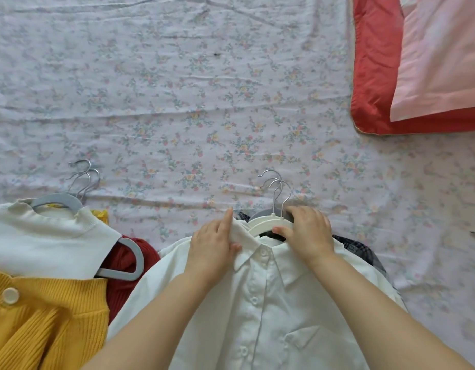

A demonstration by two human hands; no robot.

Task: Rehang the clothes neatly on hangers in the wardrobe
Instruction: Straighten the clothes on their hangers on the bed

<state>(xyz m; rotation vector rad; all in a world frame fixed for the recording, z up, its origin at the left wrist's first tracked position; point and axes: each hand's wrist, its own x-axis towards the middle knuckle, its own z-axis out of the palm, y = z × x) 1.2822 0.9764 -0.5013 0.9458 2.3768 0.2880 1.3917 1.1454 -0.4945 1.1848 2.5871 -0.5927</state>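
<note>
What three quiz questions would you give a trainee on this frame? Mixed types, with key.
1. True or false: the white shirt lies with its buttons face down on the bed.
2. Multiple choice: what does the right hand grip? A) the cream hanger B) a shirt sleeve C) nothing
3. Fill in: the left hand pinches the shirt's ____.

Key: 1 false, the button placket faces up. 2 A. 3 collar.
</note>
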